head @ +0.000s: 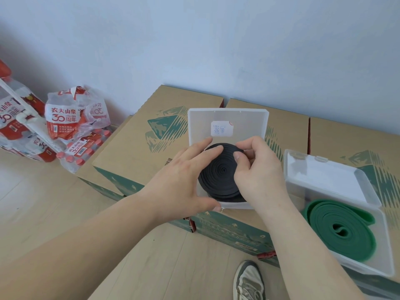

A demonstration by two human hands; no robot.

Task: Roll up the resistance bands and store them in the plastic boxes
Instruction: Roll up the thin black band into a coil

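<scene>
- Nearest of all, a grey and cream shoe (249, 282) stood on the pale wood floor (54, 202), right against the cartons.
- Near right, the green band (339, 232) lay coiled in a loose, flattened roll inside the right-hand plastic box (388, 245), with the lid (324, 176) tipped open behind it.
- Centre stage: the black band (216, 176), wound into a tight flat spiral, sat partly inside the middle plastic box (233, 205), its far edge raised and its near edge down by the front wall.
- The left hand (184, 180) was spread out, its fingers (207, 146) straight and resting on the roll's far-left rim, the thumb down at the box's front corner.
- The right hand (262, 180) gripped the roll from the right, fingers curled over the rim and the thumb (238, 158) pressed on the spiral face.
- Behind the hands, the middle box's clear lid (227, 120) stood open, a small white sticker on it.
- Both boxes sat on brown cardboard cartons (134, 152) printed with green mountains.
- Far left, shrink-wrapped packs of red-capped water bottles (65, 120) were piled on the floor by the white wall (194, 40).
</scene>
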